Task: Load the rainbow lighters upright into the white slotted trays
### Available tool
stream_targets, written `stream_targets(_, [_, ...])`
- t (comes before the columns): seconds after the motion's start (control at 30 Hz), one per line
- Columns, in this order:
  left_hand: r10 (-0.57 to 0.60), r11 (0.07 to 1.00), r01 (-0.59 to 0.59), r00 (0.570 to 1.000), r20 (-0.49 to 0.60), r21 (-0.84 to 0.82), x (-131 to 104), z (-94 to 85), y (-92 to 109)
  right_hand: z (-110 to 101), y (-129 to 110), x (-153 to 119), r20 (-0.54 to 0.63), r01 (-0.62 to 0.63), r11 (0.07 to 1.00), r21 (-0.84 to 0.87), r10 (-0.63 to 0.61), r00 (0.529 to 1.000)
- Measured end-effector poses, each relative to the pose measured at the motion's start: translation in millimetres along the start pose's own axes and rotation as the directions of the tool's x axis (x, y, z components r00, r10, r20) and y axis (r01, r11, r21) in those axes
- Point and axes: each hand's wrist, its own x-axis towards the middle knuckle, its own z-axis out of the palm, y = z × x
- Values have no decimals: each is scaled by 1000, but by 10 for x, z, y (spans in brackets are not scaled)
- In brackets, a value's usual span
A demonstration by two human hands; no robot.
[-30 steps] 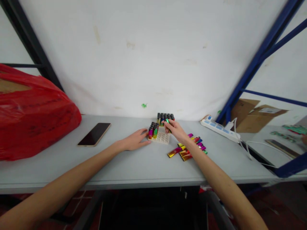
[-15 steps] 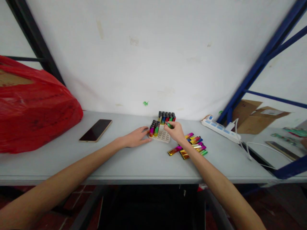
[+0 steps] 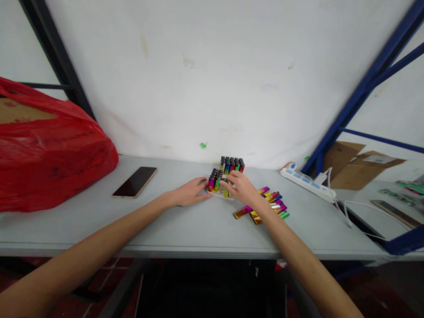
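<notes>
Right fingers (image 3: 236, 175) nearly together around a lighter (image 3: 226, 193), long axis upright, at the tray (image 3: 221, 195).

Even, moderately bright light falls on the white painted wall (image 3: 205, 88) and the smooth grey tabletop (image 3: 185, 227); its source is out of view. Shadows are faint and soft-edged, while the space beneath the tabletop sinks into near-black. The crinkled red plastic bag (image 3: 49, 152) shows a dull sheen, and the metallic multicoloured lighters (image 3: 243, 212) catch small glints. Fine detail blurs around the bare hands (image 3: 190, 193) (image 3: 244, 189). Wide-angle distortion splays the blue metal post (image 3: 359, 93) outward, and the edges look soft.
</notes>
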Motion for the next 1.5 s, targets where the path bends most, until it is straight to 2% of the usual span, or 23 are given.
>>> stream_targets(0.07, [-2, 1000, 2, 1000, 5, 8, -4, -1, 0, 14, -5, -5, 52, -47, 999, -28, 48, 997])
stream_targets(0.17, [8, 1000, -8, 1000, -4, 5, -7, 12, -17, 28, -28, -9, 42, -111, 994, 17, 110, 993])
stream_targets(0.27, [18, 1000, -19, 1000, -23, -7, -6, 39, -47, 51, -50, -1, 9, -129, 987, 97, 129, 992])
stream_targets(0.37, [16, 1000, -16, 999, -39, -9, 0, 67, -75, 98, -54, 22, 70, -123, 986, 117, 115, 991])
stream_targets(0.47, [25, 1000, -25, 999, -36, 0, 6, 88, -96, 133, -60, 53, 161, -93, 996, 5, 91, 983])
stream_targets(0.57, [38, 999, -38, 998, -40, 11, 8, 109, -124, 128, -99, 79, 199, -62, 983, -173, 97, 975])
stream_targets(0.73, [42, 999, -41, 998, -55, 14, 6, 153, -184, 120, -206, 82, 268, -64, 930, -362, 170, 948])
stream_targets(0.83, [47, 999, -47, 997, -61, 12, 5, 160, -195, 133, -258, 90, 252, -109, 893, -437, 238, 938])
stream_targets(0.9, [51, 999, -50, 997, -62, 14, 4, 147, -182, 106, -263, 104, 221, -146, 891, -430, 261, 940])
stream_targets(1.03, [30, 999, -28, 999, -29, 41, -5, 99, -126, -146, -100, 89, 101, -243, 928, -281, 281, 955])
stream_targets(1.13, [9, 999, -9, 1000, -17, 42, -9, 75, -96, -488, 151, -53, -30, -318, 933, -168, 318, 948])
stream_targets(1.17, [7, 999, -6, 1000, -19, 37, -8, 73, -92, -612, 231, -136, -26, -317, 938, -141, 316, 948])
stream_targets(1.27, [1, 1000, 0, 1000, -15, 31, 4, 75, -91, -948, 396, -475, 152, -266, 963, -43, 269, 951])
stream_targets(1.33, [0, 1000, 0, 1000, -3, 29, 14, 78, -93, -1111, 439, -726, 263, -279, 960, -12, 273, 926])
stream_targets(1.4, [3, 1000, -3, 1000, -3, 24, 21, 76, -91, -1209, 460, -944, 296, -333, 942, -35, 328, 897])
stream_targets(1.5, [6, 1000, -5, 1000, -9, 28, 20, 62, -81, -1233, 507, -1156, 342, -359, 932, -56, 355, 870])
